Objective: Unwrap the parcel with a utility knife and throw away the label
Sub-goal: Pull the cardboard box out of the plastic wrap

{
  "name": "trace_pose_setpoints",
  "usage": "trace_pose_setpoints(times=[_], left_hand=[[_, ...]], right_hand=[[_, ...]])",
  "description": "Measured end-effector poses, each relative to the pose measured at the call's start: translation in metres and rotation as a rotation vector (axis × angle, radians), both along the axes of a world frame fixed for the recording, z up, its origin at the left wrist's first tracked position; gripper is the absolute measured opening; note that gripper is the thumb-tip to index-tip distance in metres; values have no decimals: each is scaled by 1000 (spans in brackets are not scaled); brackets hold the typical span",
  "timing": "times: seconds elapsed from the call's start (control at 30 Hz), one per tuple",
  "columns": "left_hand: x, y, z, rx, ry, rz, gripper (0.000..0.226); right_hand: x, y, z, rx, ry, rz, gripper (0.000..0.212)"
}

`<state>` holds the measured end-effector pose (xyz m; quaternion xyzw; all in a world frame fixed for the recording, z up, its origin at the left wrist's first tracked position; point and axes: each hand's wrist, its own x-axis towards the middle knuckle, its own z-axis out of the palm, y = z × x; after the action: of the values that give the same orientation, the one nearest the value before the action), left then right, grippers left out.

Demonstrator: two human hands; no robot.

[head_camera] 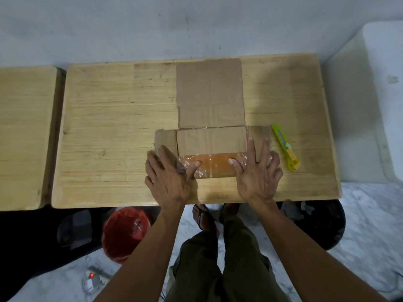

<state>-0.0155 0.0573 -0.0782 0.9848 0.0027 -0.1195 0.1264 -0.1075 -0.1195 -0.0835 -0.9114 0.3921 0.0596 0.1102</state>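
A brown cardboard parcel (210, 101) lies unfolded flat on the wooden table (113, 131), its long flap stretched toward the wall. At its near edge an orange item wrapped in clear plastic (214, 165) shows. My left hand (169, 177) presses the parcel's left flap, thumb on the plastic. My right hand (258, 173) lies spread on the right flap, thumb also on the plastic. A yellow-green utility knife (285, 148) rests on the table just right of the parcel, untouched. I see no label.
A red bin (123, 234) stands on the floor under the table's near edge, left of my legs. A second wooden table (21, 136) adjoins on the left. A white surface (368, 101) sits at the right. A power strip (93, 277) lies on the floor.
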Motion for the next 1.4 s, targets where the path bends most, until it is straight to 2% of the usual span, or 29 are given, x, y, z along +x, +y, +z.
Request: trace_pose_setpoints(times=[0.17, 0.33, 0.43, 0.53, 0.67, 0.73, 0.8, 0.9, 1.0, 1.1, 1.27, 1.4], left_hand=[[10, -2, 10, -121, 79, 184, 134], [16, -8, 18, -173, 92, 260, 136], [13, -12, 20, -152, 52, 274, 136], [7, -22, 27, -114, -26, 238, 128], [-7, -34, 38, -75, -92, 148, 110], [-13, -38, 39, -76, -101, 69, 100], [-17, -39, 35, -117, -84, -26, 80], [-18, -39, 27, -209, -51, -63, 58], [-14, -42, 22, -268, -55, -42, 57], [-8, -44, 19, -335, -58, -13, 53], [10, -48, 11, -391, -51, 39, 42], [11, -53, 2, -315, -79, -92, 52]], right_hand=[[1, 5, 4, 143, -75, -204, 90], [9, -4, 11, 266, -286, -390, 108], [10, -6, 18, 255, -378, -423, 110], [9, -6, 24, 188, -451, -352, 107], [7, 9, 30, 109, -470, -63, 102], [7, 19, 30, 148, -470, 20, 105], [6, 25, 27, 203, -473, 35, 106], [6, 25, 23, 303, -473, 2, 92], [11, 18, 25, 377, -499, -21, 70], [21, 9, 20, 395, -515, -36, 58], [36, -9, 10, 453, -575, -42, 55], [41, -7, 4, 393, -378, 45, 61]])
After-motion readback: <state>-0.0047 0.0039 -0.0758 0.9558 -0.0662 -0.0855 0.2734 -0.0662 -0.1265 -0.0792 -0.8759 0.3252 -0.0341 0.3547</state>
